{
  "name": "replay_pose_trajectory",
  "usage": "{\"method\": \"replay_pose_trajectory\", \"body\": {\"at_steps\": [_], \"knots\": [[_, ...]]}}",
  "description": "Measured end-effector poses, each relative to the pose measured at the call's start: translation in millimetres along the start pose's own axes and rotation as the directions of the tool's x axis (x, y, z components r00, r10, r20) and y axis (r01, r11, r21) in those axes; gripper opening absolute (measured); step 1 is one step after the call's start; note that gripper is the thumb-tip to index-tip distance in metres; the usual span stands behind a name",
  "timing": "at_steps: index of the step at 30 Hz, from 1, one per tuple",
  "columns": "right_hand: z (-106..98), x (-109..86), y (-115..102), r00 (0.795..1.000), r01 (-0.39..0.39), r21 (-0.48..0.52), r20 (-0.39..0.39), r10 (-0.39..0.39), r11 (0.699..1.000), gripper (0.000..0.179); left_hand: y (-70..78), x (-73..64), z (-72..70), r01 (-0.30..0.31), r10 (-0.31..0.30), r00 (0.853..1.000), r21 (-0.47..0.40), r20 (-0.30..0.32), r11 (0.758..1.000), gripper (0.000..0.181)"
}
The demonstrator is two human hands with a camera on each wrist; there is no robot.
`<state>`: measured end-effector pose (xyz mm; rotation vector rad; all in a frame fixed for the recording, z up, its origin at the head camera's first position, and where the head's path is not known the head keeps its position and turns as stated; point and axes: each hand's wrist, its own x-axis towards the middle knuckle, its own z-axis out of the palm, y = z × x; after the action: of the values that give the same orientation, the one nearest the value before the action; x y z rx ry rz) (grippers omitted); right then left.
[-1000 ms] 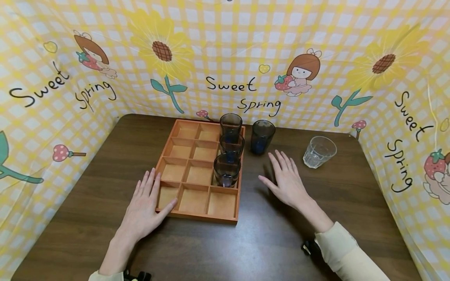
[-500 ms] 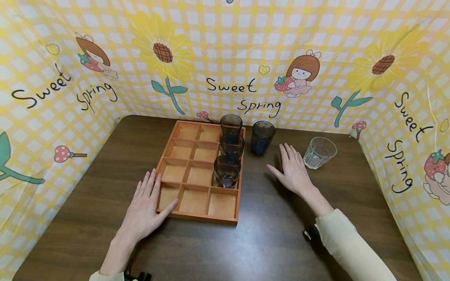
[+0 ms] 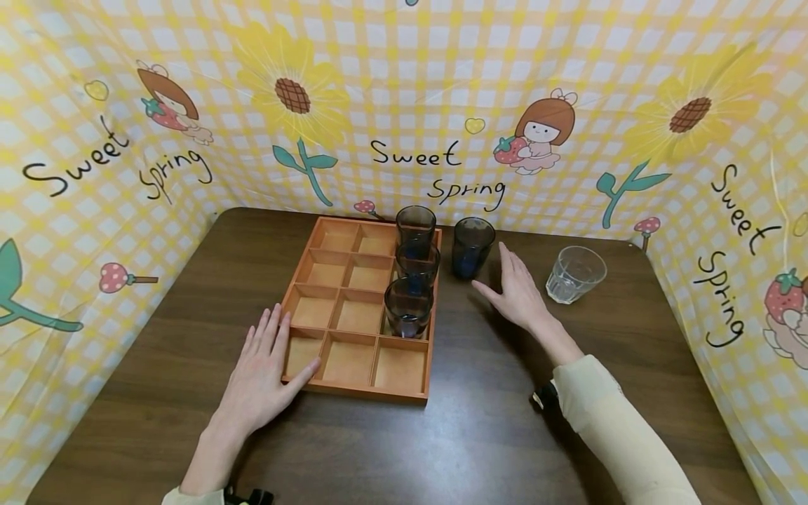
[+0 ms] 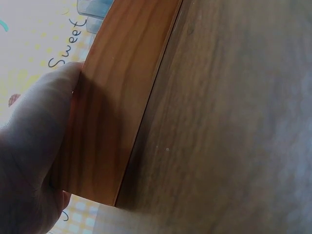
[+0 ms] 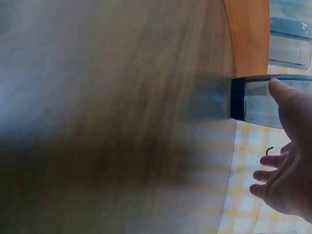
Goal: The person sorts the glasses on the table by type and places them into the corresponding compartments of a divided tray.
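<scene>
A wooden compartment tray (image 3: 348,358) lies on the table with three dark tinted glasses in its right column: a far glass (image 3: 415,226), a middle glass (image 3: 418,265) and a near glass (image 3: 408,308). My left hand (image 3: 255,379) rests on the tray's near left corner, fingers straight along the left side and thumb over the front edge. Just right of the tray, another dark glass (image 3: 473,247) with a bluish base stands upright on the table. Beside it is my right hand (image 3: 519,291), thumb and fingers spread and holding nothing. In the right wrist view the thumb overlaps this glass (image 5: 258,100); contact cannot be told.
A clear faceted glass (image 3: 576,275) stands on the table (image 3: 492,435) to the right of my right hand. A yellow checked cloth (image 3: 404,84) with printed flowers and lettering hangs close behind the table and along both sides.
My right hand first moved right, away from the dark glass outside the tray, then came back left and forward close beside it. The left hand and the tray stay put.
</scene>
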<state>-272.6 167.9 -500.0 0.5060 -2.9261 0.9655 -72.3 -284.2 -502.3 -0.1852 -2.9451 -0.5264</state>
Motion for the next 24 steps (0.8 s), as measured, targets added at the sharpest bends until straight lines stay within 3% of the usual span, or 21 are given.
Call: {"method": "replay_pose_trajectory", "body": {"at_steps": [4,7,13,16,18,24], "knots": [[2,8.4,1,0.999,-0.034,0.118,0.035,0.030,0.992,0.116,-0.1,-0.4,0.0,-0.001,0.001,1.000,0.001,-0.003,1.000,0.102],[0,11.5,-5,0.997,-0.043,0.120,0.069,0.035,0.992,0.113,-0.1,-0.3,0.0,-0.003,0.003,1.000,0.001,-0.007,1.000,0.102],[5,16.5,-5,0.997,-0.045,0.152,0.062,0.036,0.987,0.113,-0.9,0.3,0.1,-0.009,0.009,1.000,0.004,-0.016,1.000,0.102],[9,20.2,-5,0.999,-0.025,0.219,0.033,0.018,0.976,0.112,-1.6,-0.2,0.2,-0.007,0.007,1.000,0.004,-0.012,1.000,0.102],[17,26.0,1,1.000,0.004,0.271,-0.026,0.003,0.963,0.111,-1.7,-0.6,0.2,-0.006,0.006,1.000,0.003,-0.008,1.000,0.102],[23,31.2,-13,0.991,0.029,0.450,-0.128,0.032,0.893,0.102,-0.8,-1.0,0.1,-0.001,0.001,1.000,0.002,0.000,1.000,0.102]]}}
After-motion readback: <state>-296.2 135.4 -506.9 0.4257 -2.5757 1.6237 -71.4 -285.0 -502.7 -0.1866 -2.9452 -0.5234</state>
